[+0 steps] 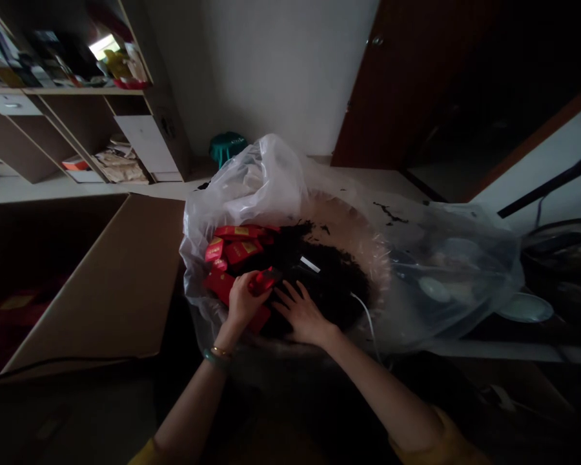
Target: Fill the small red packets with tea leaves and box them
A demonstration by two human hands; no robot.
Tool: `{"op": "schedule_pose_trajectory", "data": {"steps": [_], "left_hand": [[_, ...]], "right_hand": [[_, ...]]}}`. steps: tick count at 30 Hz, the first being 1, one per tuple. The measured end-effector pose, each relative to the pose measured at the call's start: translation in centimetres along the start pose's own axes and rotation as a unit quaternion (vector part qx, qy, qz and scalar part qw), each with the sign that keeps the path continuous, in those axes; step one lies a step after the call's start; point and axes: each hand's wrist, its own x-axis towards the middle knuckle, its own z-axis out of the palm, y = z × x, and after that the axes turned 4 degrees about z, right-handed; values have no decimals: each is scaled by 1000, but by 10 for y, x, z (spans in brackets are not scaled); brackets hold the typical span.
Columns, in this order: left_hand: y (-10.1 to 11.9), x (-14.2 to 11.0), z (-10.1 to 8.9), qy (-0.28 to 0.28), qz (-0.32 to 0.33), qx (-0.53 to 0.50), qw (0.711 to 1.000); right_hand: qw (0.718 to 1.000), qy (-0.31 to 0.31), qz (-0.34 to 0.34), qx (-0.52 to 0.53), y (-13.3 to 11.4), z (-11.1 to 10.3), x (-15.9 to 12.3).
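A plastic-lined round basket (pixel 378 258) in front of me holds dark, loose leaves (pixel 339 265) that look like tea. Several red boxes with gold labels (pixel 242 250) lie in its left part. My left hand (pixel 242 300) is closed around a small red packet (pixel 263 281), tilted toward the leaves. Just beside it, my right hand (pixel 303 313) lies palm down on the leaves with fingers spread. A small white strip (pixel 310 263) shows among the leaves, and a white cable (pixel 368 316) runs out over the near rim. What the cable joins is too dark to tell.
At the left stands an open cardboard box (pixel 116 278) with red packages inside, dimly seen. Clear plastic sheeting (pixel 445 258) spreads right, near a pale dish (pixel 525 307). Behind are a shelf unit (pixel 150 142), a green bin (pixel 227 147) and a brown door (pixel 397 84).
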Motion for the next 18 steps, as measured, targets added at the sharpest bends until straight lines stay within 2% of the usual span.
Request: {"op": "schedule_pose_trajectory", "data": {"steps": [8,14,18], "left_hand": [[-3,1,-2,38,-4,-10,999],[-6,0,-1,48,-9,-15,999],[-7,0,0,58,-7,-26,998]], "right_hand": [[996,30,22,-75,-7,11,32],[996,52,39,-60,-1,0,33],[994,95,60,-7,8,-9,31]]}}
